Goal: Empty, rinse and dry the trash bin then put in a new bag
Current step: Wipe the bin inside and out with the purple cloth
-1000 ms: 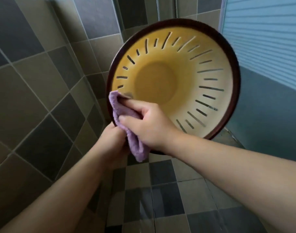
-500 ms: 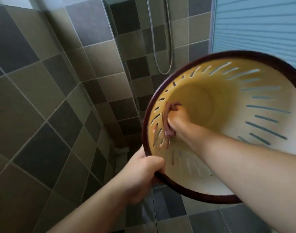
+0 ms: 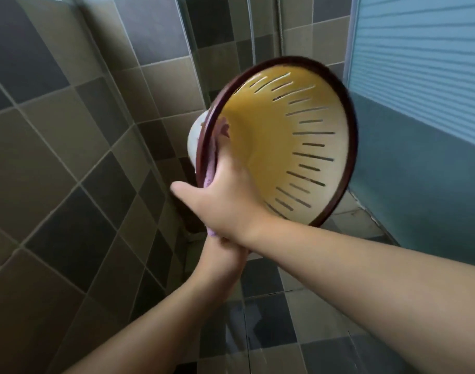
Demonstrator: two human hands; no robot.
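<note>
Trash bin (image 3: pixel 298 147): yellow slotted plastic with a dark red rim, held up in the air in a tiled shower corner, tipped on its side so its open mouth faces the person; this brings the inner wall within reach and in sight for drying. Cloth (image 3: pixel 209 176): purple, pressed against the bin's inner wall and rim on the left side, one end showing below the wrist; placed there, by judgement, to take water off the rinsed surface. Right hand (image 3: pixel 225 195): reaches in over the rim, fingers hidden by blur and by the cloth, thumb spread outside the rim; it presses the cloth to the plastic. Left hand (image 3: pixel 222 255): below the right wrist, mostly hidden behind it; it seems to support the bin from beneath, though its grip cannot be told. Floor tiles (image 3: pixel 258 333): glossy, apparently wet. Stage, by judgement: drying in hand; new bag not yet fitted and not in sight.
</note>
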